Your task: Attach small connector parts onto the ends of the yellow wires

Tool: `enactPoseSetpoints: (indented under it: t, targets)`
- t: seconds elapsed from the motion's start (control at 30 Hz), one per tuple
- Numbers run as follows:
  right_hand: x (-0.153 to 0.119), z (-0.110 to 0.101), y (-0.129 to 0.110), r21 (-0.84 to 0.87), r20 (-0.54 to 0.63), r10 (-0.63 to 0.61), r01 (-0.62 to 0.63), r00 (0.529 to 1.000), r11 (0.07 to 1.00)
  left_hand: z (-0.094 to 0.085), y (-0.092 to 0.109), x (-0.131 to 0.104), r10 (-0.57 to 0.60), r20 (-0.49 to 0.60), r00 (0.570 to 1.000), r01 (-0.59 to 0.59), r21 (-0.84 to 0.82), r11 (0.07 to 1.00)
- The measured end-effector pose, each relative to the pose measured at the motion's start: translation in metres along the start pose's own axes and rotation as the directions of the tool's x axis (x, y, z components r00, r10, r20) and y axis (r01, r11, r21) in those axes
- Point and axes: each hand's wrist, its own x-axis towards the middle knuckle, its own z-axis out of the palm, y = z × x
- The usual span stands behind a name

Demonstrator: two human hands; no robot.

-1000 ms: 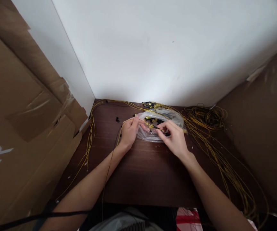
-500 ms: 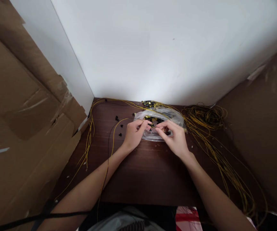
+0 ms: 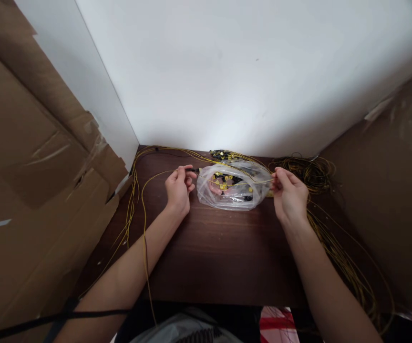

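left hand pinched one end of a thin yellow wire; right hand pinched the other; both sets of fingers closed on it; wire ran left to right, taut, across the clear plastic bag on the dark table.

**Improvised cable-assembly bench**

Small workshop corner: dark wooden table against a bare white wall, cardboard sheets walling both sides, yellow wire coils centre right, clear bag of small connectors mid-frame.
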Motion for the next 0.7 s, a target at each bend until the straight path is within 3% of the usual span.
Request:
enactPoseSetpoints:
  t: [0.17,0.37,0.7]
  targets:
    - [0.0058,-0.0045,0.0023,0.193,0.012,0.164,-0.164,0.986,0.968,-0.0038,-0.0007,0.0054,0.037,-0.075,0.997,-0.038,-0.005,0.999]
    - [0.0081,-0.0045,0.005,0.31,0.066,0.345,-0.348,0.936,0.885,-0.0053,0.0,0.0055,0.033,-0.059,0.998,-0.038,-0.092,0.995]
    - [0.0031,-0.0028,-0.0027,0.306,-0.037,0.196,-0.176,0.98,0.936,-0.0022,-0.0007,0.0064,0.066,-0.121,0.99,-0.078,-0.098,0.992]
